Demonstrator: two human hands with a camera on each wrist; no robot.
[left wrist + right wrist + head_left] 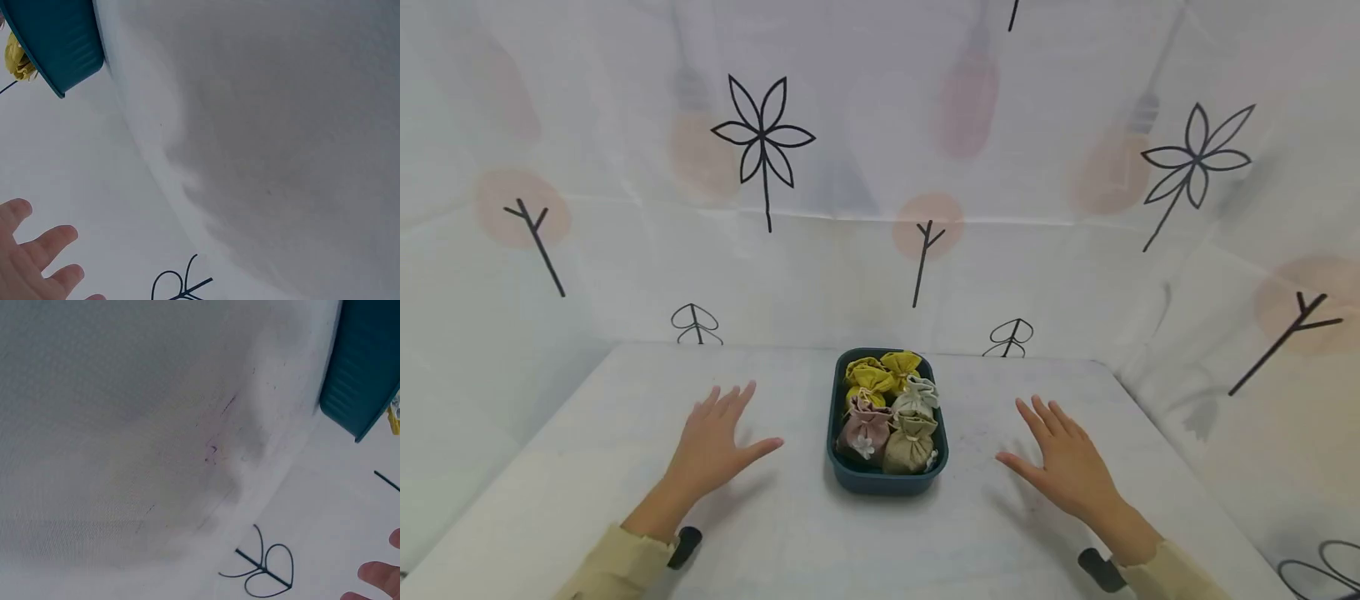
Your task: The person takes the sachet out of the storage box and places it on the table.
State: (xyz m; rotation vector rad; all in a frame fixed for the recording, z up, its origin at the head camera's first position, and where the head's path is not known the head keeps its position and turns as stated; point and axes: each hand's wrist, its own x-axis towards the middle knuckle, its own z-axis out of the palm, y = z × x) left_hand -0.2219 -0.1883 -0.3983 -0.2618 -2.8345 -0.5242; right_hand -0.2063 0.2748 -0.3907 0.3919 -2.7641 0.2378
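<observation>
A teal tray (833, 433) stands at the middle of the white table (790, 542), filled with small drawstring cloth pouches: two yellow pouches (880, 375) at the far end, a pale grey-white pouch (916, 398) behind an olive pouch (910, 446), and a pink pouch (863, 433) with a white flower at the near left. The left hand (718, 446) lies palm down on the table to the left of the tray, near it but apart, its fingers (730, 402) straight and spread, the thumb pointing toward the tray; it holds nothing. The right hand (1063, 462) mirrors it on the tray's right side, fingers (1047, 415) straight and spread, thumb turned inward, also holding nothing. A white curtain (880, 167) printed with black flowers and twigs and pale pink spots hangs behind and beside the table. Both wrist views show the tray's ribbed teal wall (59, 37) at a corner of the frame, with fingertips (59, 236) at the edge.
</observation>
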